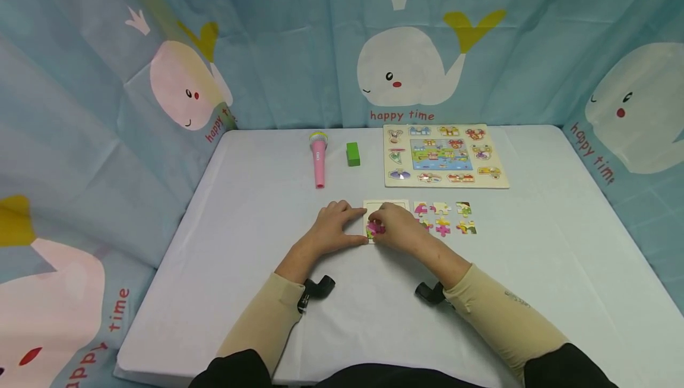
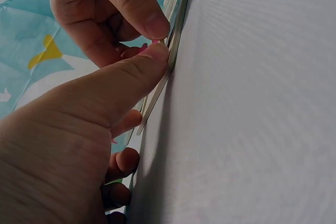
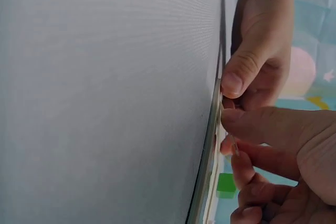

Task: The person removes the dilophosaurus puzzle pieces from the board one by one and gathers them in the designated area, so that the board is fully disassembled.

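A small pale puzzle tray (image 1: pixel 387 203) lies on the white table, with pink and green pieces (image 1: pixel 371 232) at its lower left. My left hand (image 1: pixel 335 227) rests along the tray's left edge, thumb and index finger spread and touching it. Over the tray, my right hand (image 1: pixel 399 227) pinches a jigsaw piece between thumb and fingers, mostly hidden by them. A bit of pink (image 2: pixel 156 41) shows at those fingertips in the left wrist view. In the right wrist view both thumbs meet near the tray edge (image 3: pixel 212 145). Several loose jigsaw pieces (image 1: pixel 443 227) lie right of the tray.
Behind the tray are a pink toy microphone (image 1: pixel 319 162), a green block (image 1: pixel 353 154) and a larger wooden picture puzzle board (image 1: pixel 446 181). A blue curtain with whales (image 1: pixel 299 49) surrounds the table's back and sides.
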The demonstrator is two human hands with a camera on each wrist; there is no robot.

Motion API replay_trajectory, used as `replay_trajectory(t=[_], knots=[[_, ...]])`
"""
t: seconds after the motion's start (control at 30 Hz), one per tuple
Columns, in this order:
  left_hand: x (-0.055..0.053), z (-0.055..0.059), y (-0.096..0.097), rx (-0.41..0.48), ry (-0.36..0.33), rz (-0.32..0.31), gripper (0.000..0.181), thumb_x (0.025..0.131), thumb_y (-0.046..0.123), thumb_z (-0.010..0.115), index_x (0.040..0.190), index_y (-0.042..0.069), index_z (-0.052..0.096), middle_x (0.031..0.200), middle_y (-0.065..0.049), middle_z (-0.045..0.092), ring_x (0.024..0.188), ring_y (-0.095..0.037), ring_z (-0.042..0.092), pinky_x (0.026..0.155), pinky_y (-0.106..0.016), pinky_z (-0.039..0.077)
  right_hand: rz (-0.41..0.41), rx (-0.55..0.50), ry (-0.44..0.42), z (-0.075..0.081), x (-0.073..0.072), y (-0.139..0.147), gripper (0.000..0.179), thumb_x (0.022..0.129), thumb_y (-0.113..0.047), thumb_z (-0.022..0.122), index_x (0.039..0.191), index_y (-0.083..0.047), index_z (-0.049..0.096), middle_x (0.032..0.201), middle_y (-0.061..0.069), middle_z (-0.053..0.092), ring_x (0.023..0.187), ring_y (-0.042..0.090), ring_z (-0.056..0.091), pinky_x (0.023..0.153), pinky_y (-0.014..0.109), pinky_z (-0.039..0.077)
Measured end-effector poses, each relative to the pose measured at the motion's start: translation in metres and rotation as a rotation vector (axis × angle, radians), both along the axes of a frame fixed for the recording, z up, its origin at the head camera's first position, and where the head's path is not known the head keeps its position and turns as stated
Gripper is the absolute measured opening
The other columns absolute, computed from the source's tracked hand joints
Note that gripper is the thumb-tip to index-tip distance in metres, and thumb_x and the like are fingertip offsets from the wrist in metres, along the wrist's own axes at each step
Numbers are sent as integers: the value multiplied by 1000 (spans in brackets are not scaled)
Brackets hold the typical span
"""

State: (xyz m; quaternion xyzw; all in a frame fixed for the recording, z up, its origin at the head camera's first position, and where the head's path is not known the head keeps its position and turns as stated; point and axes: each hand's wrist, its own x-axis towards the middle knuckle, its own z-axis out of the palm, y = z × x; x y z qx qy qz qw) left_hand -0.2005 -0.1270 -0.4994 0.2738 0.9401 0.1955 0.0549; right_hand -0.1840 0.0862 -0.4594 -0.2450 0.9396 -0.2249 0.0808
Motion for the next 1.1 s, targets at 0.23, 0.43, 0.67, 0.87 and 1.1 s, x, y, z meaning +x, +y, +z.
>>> replay_trajectory(t=[0.23,0.43,0.67,0.87,1.1], knots=[[-1,2,1,4,-12,7,74,85,57,78,148,23,58,109,1,52,96,-16,44,83,-36,36,2,-9,24,8,2,6,43,80,-19,86,118,-1,74,105,9,65,83,18,57,76,34,50],[0,1,2,7,-10,18,74,84,57,78,147,23,59,111,1,54,98,-16,45,84,-37,37,8,-46,62,24,9,16,42,83,-19,83,120,-2,73,110,8,63,91,21,59,82,36,50],[0,2,2,-1,-23,27,74,85,58,78,148,24,58,111,1,53,97,-16,45,84,-36,37,-7,-101,60,43,17,29,42,82,-21,86,118,-3,73,108,5,64,98,28,64,86,42,51],[0,1,2,-6,-29,31,74,85,58,78,148,24,58,114,1,54,100,-17,45,87,-37,38,-2,-134,68,51,22,44,41,83,-20,85,119,-4,73,107,4,64,99,30,64,86,44,51],[1,0,2,-7,-39,34,74,85,57,78,149,25,57,113,1,53,99,-17,43,85,-36,36,-39,-150,62,53,25,63,42,82,-16,85,120,-3,72,108,5,66,101,30,64,87,46,51]])
